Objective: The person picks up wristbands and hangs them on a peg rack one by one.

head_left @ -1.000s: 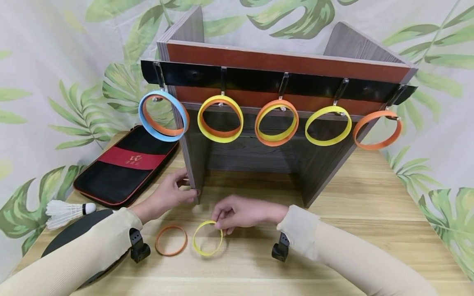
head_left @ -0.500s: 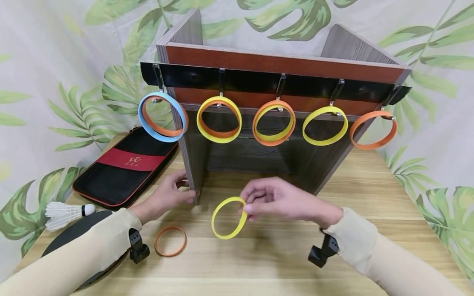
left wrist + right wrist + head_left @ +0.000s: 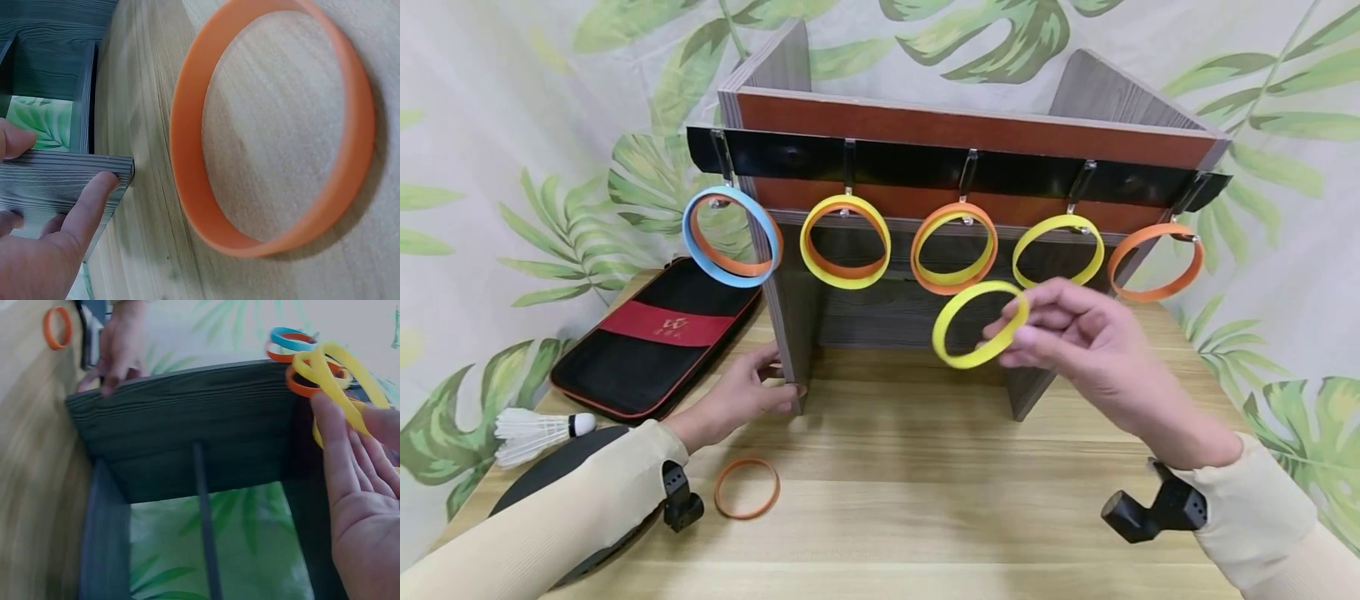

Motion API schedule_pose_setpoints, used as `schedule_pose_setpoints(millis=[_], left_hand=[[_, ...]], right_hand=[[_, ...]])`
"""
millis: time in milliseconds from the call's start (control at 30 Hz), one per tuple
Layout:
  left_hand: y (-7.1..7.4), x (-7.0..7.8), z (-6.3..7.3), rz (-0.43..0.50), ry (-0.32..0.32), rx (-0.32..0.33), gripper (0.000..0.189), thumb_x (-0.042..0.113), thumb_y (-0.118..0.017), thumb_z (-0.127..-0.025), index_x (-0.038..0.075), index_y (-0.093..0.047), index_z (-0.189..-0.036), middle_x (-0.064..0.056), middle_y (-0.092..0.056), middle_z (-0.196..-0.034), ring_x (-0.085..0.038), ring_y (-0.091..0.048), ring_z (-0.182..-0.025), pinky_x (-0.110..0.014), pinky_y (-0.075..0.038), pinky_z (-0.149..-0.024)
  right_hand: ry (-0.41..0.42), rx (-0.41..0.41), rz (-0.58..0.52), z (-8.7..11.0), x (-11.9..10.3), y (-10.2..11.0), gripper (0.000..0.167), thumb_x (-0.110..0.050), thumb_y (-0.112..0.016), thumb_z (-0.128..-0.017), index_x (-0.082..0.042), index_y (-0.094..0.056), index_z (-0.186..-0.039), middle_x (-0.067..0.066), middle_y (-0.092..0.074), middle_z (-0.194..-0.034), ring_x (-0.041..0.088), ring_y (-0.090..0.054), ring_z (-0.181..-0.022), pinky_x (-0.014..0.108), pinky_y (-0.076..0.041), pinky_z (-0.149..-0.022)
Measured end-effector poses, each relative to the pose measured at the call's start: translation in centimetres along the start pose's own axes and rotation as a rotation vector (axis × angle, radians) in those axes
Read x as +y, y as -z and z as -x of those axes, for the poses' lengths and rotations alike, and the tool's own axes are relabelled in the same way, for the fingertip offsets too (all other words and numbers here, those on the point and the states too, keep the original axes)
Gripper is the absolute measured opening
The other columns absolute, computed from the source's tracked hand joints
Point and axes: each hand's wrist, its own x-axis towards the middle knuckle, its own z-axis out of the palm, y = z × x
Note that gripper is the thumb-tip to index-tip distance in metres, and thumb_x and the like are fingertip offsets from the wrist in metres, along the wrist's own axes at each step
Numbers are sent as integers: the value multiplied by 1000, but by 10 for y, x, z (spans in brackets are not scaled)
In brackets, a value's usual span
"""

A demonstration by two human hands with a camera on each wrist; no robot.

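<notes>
My right hand (image 3: 1082, 333) pinches a yellow silicone wristband (image 3: 940, 329) between thumb and fingers. It holds the band in the air, below and in front of the hooks on the grey wooden stand (image 3: 985, 125). My left hand (image 3: 741, 396) grips the lower front edge of the stand's left side panel (image 3: 56, 178), thumb and fingers on opposite faces. On the table near that hand lies an orange wristband (image 3: 187, 131). Wristbands hang from all the hooks: a blue one (image 3: 730, 280) with orange, yellow with orange, orange with yellow, a yellow one (image 3: 1019, 260) and an orange one (image 3: 1153, 294).
A black rail (image 3: 910, 164) carries the hooks across the stand's front. Left of the stand lies a black case (image 3: 617, 367) with a red stripe. A shuttlecock (image 3: 535, 429) and a flat black rounded object (image 3: 565, 462) lie beside my left forearm. Patterned cloth hangs behind.
My right hand has lifted the yellow wristband off the table and carried it up and to the right, towards the hooks. My left hand stays on the panel.
</notes>
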Motion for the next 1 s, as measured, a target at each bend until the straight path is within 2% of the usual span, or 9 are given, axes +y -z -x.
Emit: schedule_pose_setpoints(millis=[167, 233, 300, 433, 533, 700, 1000], left_hand=[[1, 1, 0, 9, 8, -8, 75, 3, -64, -97, 6, -31, -163, -31, -42, -156, -45, -50, -137, -30, -62, -86], [1, 1, 0, 8, 6, -6, 74, 3, -65, -97, 5, -32, -163, -31, -42, -155, -44, -50, -136, -31, -63, -87], [1, 1, 0, 2, 1, -4, 73, 4, -66, -97, 5, -33, -163, -32, -44, -154, -43, -51, -134, -33, -63, -86], [1, 0, 0, 6, 9, -2, 74, 4, -67, -97, 7, -34, -162, -30, -45, -153, -39, -54, -130, -36, -64, -87], [1, -1, -1, 7, 10, -2, 73, 4, -67, -97, 7, -34, -162, -30, -44, -154, -38, -54, -130, -37, -64, -87], [1, -1, -1, -5, -8, 2, 71, 3, -65, -97, 5, -35, -161, -31, -44, -155, -43, -51, -134, -34, -64, -86], [0, 0, -1, 0, -2, -6, 72, 3, -66, -97, 5, -35, -161, -30, -41, -157, -47, -48, -137, -34, -64, -86]], right_hand=[[120, 150, -187, 4, -6, 6, 27, 18, -47, -101, 6, -63, -119, 21, -78, -112, 27, -77, -105, 35, -64, -88], [147, 195, -224, 5, -8, 6, 26, 17, -47, -101, 6, -62, -119, 20, -78, -112, 27, -77, -106, 34, -64, -88], [176, 223, -249, 5, -9, 5, 25, 16, -47, -102, 7, -62, -120, 19, -78, -112, 26, -77, -107, 34, -64, -89], [205, 306, -188, 5, -13, -1, 24, 14, -48, -103, 3, -63, -118, 14, -79, -109, 21, -78, -103, 30, -63, -88], [211, 371, -159, 4, -15, -3, 23, 13, -49, -103, 2, -64, -116, 12, -80, -108, 19, -78, -99, 29, -63, -87], [218, 427, -256, 5, -11, 0, 17, 14, -51, -101, 9, -62, -114, 19, -79, -105, 25, -79, -97, 32, -64, -87], [148, 486, -245, 7, -4, -1, 13, 8, -54, -102, 4, -63, -111, 15, -80, -104, 22, -80, -92, 31, -64, -86]])
